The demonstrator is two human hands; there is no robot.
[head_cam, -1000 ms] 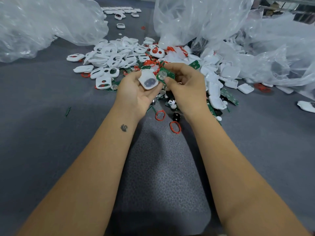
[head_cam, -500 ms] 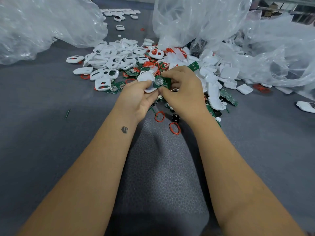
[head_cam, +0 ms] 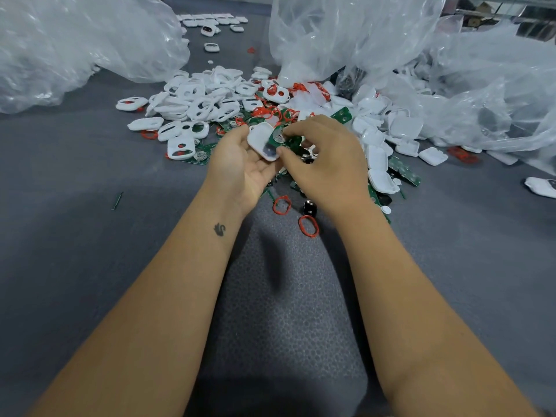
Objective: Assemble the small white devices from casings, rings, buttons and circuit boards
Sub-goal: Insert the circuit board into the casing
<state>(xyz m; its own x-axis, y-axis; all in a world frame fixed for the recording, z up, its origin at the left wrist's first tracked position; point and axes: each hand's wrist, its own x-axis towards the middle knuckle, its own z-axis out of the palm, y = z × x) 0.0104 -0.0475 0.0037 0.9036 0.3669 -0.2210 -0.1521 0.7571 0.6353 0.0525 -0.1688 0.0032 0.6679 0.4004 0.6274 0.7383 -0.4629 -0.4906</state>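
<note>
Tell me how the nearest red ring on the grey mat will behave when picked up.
The red ring is a thin loop lying flat on the mat in an uneven oval, so it is probably soft and will flex when pinched. It looks very light. Being so thin and flat, it may be fiddly to lift, and is unlikely to roll.

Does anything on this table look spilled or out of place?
Yes. White casings, red rings and green boards lie in one loose heap, unsorted, spilling from torn plastic bags. One casing sits alone, far right.
</note>
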